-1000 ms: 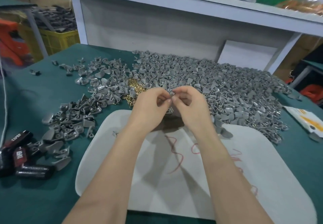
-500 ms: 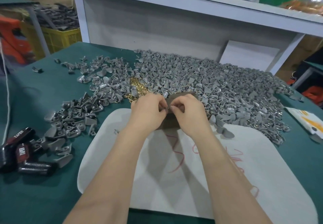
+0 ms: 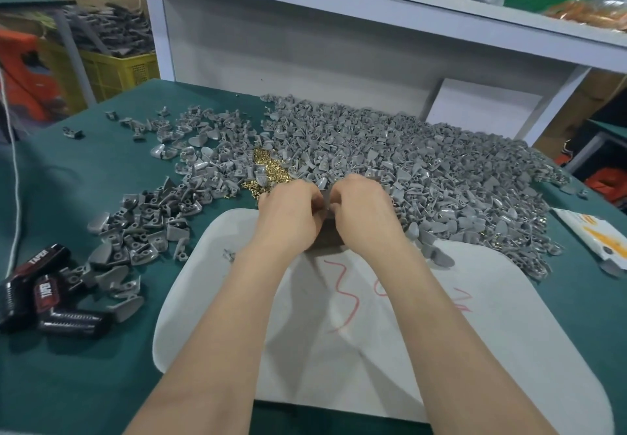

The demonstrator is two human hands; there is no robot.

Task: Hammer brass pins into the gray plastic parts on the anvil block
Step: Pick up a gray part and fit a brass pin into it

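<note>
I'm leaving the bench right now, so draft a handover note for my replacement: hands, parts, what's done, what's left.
Left hand and right hand: both pinch one gray part over the dark anvil block, at the far edge of the white mat.
Brass pins: loose heap beyond the left hand.
Stock: big pile of gray parts to the right, smaller pile to the left.
Done: whether this part holds a pin is hidden.
Left: seat it on the block and hammer; neither hand holds a hammer.
</note>
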